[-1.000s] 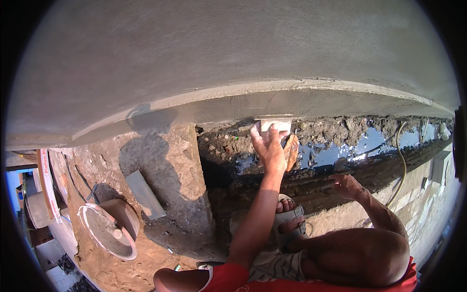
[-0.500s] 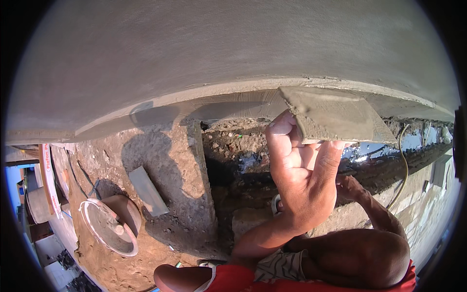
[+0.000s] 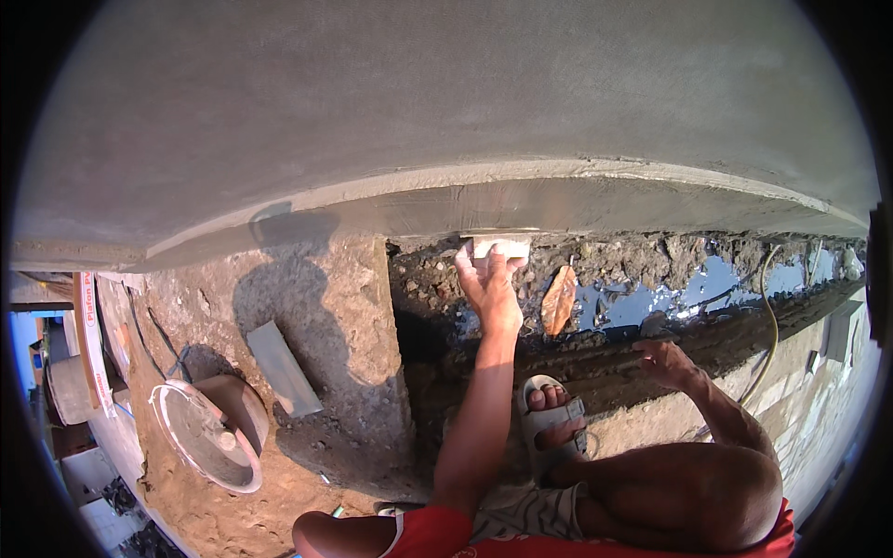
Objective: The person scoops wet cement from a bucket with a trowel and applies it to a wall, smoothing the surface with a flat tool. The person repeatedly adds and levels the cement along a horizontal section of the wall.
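Observation:
My left hand (image 3: 487, 284) is closed on a pale, flat rectangular float (image 3: 500, 248), held against the lower edge of a grey plastered band (image 3: 479, 206) along the wall's foot. Below it, a muddy trench holds dark, reflecting water (image 3: 619, 307) and a brown dry leaf (image 3: 558, 299) just right of my wrist. My right hand (image 3: 662, 363), at the trench's near side, has its fingers curled by a dark, greyish shape; what it grips, if anything, is unclear.
A bucket (image 3: 206, 437) with grey residue and a grey flat slab (image 3: 284, 367) lie on rough ground to my left. Long white-and-red pieces stand beyond. A hose (image 3: 768, 316) crosses the trench at right. My sandalled foot (image 3: 549, 418) and bent knee are below.
Half a second ago my left hand held the mortar-smeared float raised near the camera; now it is lower and farther off at the band, slightly left of where it was a second ago.

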Available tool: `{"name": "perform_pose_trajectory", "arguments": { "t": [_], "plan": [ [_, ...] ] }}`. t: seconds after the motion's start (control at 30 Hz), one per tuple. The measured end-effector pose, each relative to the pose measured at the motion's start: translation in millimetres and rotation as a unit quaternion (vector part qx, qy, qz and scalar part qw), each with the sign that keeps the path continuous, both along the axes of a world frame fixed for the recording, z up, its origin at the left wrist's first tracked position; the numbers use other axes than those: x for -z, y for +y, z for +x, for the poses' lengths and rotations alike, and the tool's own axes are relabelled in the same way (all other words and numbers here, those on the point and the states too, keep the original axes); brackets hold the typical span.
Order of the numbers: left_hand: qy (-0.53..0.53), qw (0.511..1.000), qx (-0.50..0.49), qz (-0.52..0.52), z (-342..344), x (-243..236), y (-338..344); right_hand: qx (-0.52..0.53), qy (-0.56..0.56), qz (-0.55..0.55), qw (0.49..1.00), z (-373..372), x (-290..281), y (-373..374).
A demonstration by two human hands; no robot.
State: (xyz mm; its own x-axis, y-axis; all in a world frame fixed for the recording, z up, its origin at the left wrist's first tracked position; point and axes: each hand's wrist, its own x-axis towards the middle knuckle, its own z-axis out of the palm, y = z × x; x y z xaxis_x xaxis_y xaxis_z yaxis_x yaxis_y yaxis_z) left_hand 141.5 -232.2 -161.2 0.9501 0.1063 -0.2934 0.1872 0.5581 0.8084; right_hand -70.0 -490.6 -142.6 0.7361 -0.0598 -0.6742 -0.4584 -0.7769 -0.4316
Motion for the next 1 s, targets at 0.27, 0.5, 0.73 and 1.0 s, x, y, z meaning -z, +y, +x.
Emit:
{"name": "perform_pose_trajectory", "arguments": {
  "t": [0.27,0.5,0.73,1.0],
  "plan": [
    [-0.092,0.996,-0.008,-0.014,-0.1,-92.5,-10.1,-0.005,-0.012,-0.009,1.000,-7.5,5.0,-1.8],
    [-0.245,0.967,0.033,-0.059,-6.6,-207.7,-17.6,-0.014,-0.005,0.005,1.000,-2.3,-0.8,6.2],
    [-0.160,0.976,0.113,-0.096,-59.0,-149.7,-12.7,-0.007,-0.045,0.237,0.970,22.0,1.4,29.7],
    [0.025,0.989,0.134,-0.060,-74.1,-30.3,-11.5,0.361,-0.102,0.575,0.727,75.4,-21.7,111.5]
  ]
}}
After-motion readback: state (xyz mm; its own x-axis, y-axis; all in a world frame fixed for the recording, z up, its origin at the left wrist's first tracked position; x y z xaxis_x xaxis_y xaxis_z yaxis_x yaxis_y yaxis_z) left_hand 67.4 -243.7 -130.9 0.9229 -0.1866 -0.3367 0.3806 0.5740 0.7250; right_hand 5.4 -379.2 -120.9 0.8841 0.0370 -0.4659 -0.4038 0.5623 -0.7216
